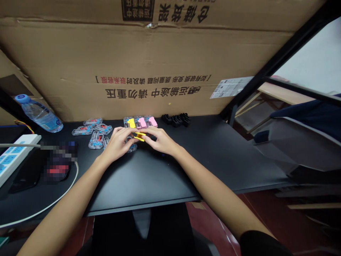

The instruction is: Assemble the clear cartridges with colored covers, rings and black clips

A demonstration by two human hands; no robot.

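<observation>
Fingers (132, 136) pinch a yellow piece (139, 136) beside clear packets (93, 134) holding red-blue parts.

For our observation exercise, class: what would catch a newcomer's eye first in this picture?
The left hand and right hand meet on the black table, pinching a small yellow piece between them. Just behind sits a row of pink and yellow blocks, and a huge printed cardboard box walls off the back.
</observation>
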